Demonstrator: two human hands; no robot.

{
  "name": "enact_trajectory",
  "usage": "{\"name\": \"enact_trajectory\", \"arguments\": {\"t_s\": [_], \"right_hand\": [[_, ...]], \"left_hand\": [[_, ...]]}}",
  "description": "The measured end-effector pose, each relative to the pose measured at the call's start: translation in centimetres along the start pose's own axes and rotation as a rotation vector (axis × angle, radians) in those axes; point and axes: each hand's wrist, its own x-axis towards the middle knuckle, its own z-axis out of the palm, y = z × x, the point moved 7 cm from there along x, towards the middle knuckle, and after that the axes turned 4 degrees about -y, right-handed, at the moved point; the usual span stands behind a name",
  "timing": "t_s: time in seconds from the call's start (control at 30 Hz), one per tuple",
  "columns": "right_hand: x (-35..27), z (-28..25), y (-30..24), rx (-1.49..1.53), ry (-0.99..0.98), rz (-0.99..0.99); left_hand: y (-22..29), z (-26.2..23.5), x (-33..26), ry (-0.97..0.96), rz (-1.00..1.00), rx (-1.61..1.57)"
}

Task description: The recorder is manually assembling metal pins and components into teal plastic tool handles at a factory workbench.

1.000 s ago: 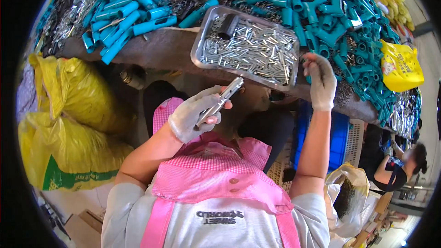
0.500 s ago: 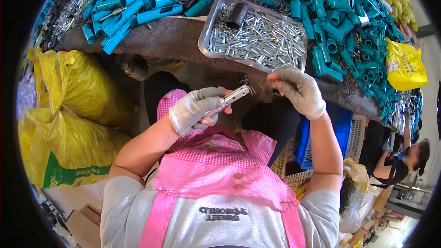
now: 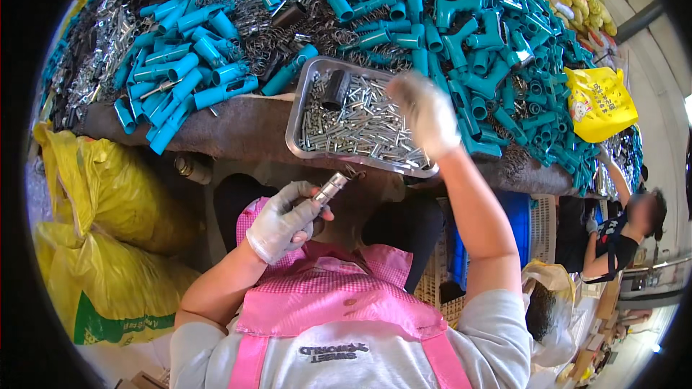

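Left hand (image 3: pixel 285 220), gloved, is clamped on a short metal tube (image 3: pixel 330 189), held close to the chest with the tube's free end pointing up and away toward the metal tray (image 3: pixel 303 112). Right hand (image 3: pixel 427 112), also gloved, is out over the tray's right part, above the pile of small silver pins (image 3: pixel 360 126); it is motion-blurred, so cannot tell whether its fingers are closed on a pin or spread.

Judgement on doing the step well: take one pin only, pinched at its end, keep the tube steady and tilted toward the right hand so the open end faces the incoming piece, and avoid raking the pile over the tray's low rim.

Tube sits below and left of the right hand, well apart from it. Tray lies just beyond the left hand, on the counter (image 3: pixel 238 126). A dark cylinder (image 3: pixel 336 88) lies in the tray, left of the right hand. Teal plastic fittings (image 3: pixel 476 50) heap beyond and right of the right hand. Yellow sacks (image 3: pixel 108 194) sit left of the left hand.
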Motion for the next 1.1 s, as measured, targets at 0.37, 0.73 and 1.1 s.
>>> {"name": "enact_trajectory", "arguments": {"t_s": [0.37, 0.73, 1.1], "right_hand": [[5.8, -0.7, 10.7, -0.710, -0.169, 0.679], [-8.3, 1.1, -1.7, 1.508, 0.458, 0.453], [-12.2, 2.9, -5.0, 1.700, 0.410, 0.467]], "left_hand": [[0.5, -0.1, 0.6, 0.039, 0.067, -0.131], [-0.8, 2.0, 1.3, -0.131, -0.147, -0.174], [-1.2, 3.0, -0.4, -0.154, -0.168, 0.047]]}}
